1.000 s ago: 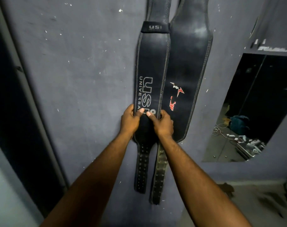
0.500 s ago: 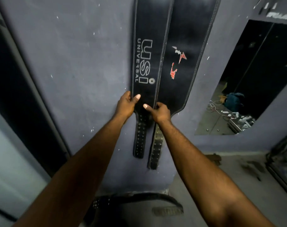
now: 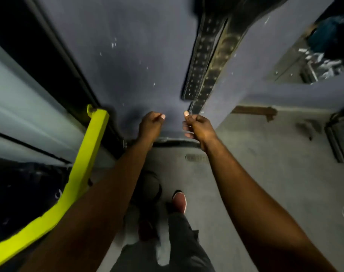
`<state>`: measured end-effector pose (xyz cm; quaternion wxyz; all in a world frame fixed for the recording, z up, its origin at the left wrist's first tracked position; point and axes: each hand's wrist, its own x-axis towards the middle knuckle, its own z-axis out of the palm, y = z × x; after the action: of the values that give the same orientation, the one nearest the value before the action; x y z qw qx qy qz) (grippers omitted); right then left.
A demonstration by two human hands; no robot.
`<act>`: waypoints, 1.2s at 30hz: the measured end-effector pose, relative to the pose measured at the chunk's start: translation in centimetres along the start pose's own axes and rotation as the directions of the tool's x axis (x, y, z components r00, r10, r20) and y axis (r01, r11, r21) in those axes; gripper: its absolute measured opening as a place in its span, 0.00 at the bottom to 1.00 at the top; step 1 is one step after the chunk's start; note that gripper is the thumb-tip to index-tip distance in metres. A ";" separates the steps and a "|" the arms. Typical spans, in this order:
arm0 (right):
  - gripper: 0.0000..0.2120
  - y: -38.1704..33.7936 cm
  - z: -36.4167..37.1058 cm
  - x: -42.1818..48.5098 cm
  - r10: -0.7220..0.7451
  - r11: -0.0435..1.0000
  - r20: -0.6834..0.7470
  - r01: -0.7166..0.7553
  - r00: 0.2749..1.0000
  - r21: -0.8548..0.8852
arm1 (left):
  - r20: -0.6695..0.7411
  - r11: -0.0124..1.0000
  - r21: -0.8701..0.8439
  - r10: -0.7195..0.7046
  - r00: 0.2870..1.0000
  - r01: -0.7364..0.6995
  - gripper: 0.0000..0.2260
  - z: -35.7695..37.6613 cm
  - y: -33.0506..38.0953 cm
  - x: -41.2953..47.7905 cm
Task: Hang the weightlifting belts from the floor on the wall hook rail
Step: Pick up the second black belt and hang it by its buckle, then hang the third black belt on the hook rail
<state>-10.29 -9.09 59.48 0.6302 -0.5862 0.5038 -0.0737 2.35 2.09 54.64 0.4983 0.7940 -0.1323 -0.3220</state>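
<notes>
Both hands have dropped off the hung belts (image 3: 206, 61), now at one o'clock. Left hand (image 3: 150, 125) and right hand (image 3: 198, 127) hover loosely curled, empty, above a floor belt (image 3: 175, 142) at twelve; stiff, heavy leather, best gripped mid-strap.

2 black belts (image 3: 204, 61) hanging against wall (image 3: 137, 46)

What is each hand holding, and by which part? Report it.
The left hand holds nothing, its fingers loosely curled. The right hand sits at the strap tip of the longer hanging belt; motion blur hides whether it grips it.
</notes>
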 end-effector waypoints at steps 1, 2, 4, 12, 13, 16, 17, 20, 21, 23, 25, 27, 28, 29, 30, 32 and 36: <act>0.12 2.3 0.6 0.7 0.035 0.999 0.014 -0.035 0.999 -0.004 | -0.008 0.997 -0.015 -0.070 0.998 0.069 0.13 0.8 -3.2 -0.1; 0.11 4.3 1.2 1.5 0.067 0.998 0.027 -0.067 0.997 -0.015 | 0.000 0.991 -0.027 -0.132 0.991 0.132 0.11 1.4 -5.8 -0.5; 0.08 9.1 2.5 3.6 0.132 0.991 0.059 -0.129 0.990 -0.043 | 0.037 0.975 -0.025 -0.219 0.975 0.220 0.07 2.6 -11.1 -1.0; 0.08 28.9 5.7 15.2 0.313 0.947 0.165 -0.294 0.935 -0.132 | 0.071 0.896 0.000 -0.444 0.893 0.445 0.04 8.6 -32.7 2.7; 0.09 31.5 6.2 17.5 0.325 0.940 0.167 -0.300 0.931 -0.160 | 0.078 0.888 -0.006 -0.458 0.885 0.460 0.04 9.8 -35.8 4.2; 0.22 38.1 7.3 24.3 0.309 0.914 0.145 -0.252 0.940 -0.320 | 0.102 0.874 -0.042 -0.479 0.872 0.485 0.08 13.0 -42.3 8.7; 0.26 39.7 7.5 26.4 0.310 0.907 0.129 -0.253 0.942 -0.337 | 0.099 0.877 -0.053 -0.472 0.876 0.478 0.10 13.8 -43.4 10.1; 0.25 44.8 7.9 33.4 0.109 0.853 0.100 -0.041 0.989 -0.520 | 0.125 0.894 -0.085 -0.429 0.895 0.440 0.12 16.8 -48.2 15.2; 0.25 46.1 7.7 35.7 -0.025 0.755 0.097 0.082 0.995 -0.650 | 0.140 0.892 -0.081 -0.432 0.891 0.445 0.12 17.6 -49.6 16.7; 0.26 47.8 7.1 40.5 -0.206 0.538 0.104 0.201 0.973 -0.819 | 0.179 0.885 -0.051 -0.448 0.876 0.463 0.11 19.2 -52.0 19.9; 0.30 48.5 5.9 45.1 -0.237 0.451 0.083 0.185 0.968 -0.873 | 0.217 0.875 -0.035 -0.465 0.858 0.483 0.11 20.9 -53.5 22.7; 0.35 49.0 4.6 48.4 -0.170 0.387 0.070 0.131 0.983 -0.912 | 0.270 0.852 -0.090 -0.478 0.836 0.516 0.10 22.7 -54.1 25.4; 0.37 49.5 4.0 49.5 -0.126 0.357 0.066 0.108 0.990 -0.928 | 0.284 0.829 -0.147 -0.488 0.825 0.540 0.09 23.8 -54.3 26.8; 0.38 50.0 3.7 49.8 -0.092 0.320 0.059 0.085 0.994 -0.943 | 0.285 0.801 -0.208 -0.499 0.818 0.561 0.08 24.6 -54.1 28.1; 0.36 50.7 3.4 49.9 -0.079 0.282 0.040 0.061 0.996 -0.957 | 0.285 0.766 -0.274 -0.513 0.810 0.581 0.06 25.8 -54.0 29.5; 0.31 52.2 2.9 49.1 -0.063 0.226 0.030 0.043 0.998 -0.973 | 0.291 0.695 -0.389 -0.529 0.797 0.604 0.08 27.7 -53.7 31.5; 0.20 54.2 1.9 47.6 -0.036 0.294 0.009 0.019 0.999 -0.956 | 0.268 0.571 -0.563 -0.557 0.786 0.597 0.23 31.5 -54.5 33.3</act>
<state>-13.03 -23.97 -11.08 0.1540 -0.8538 0.4436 0.2250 1.26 -12.26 -15.08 0.5936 0.5728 0.2323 -0.5153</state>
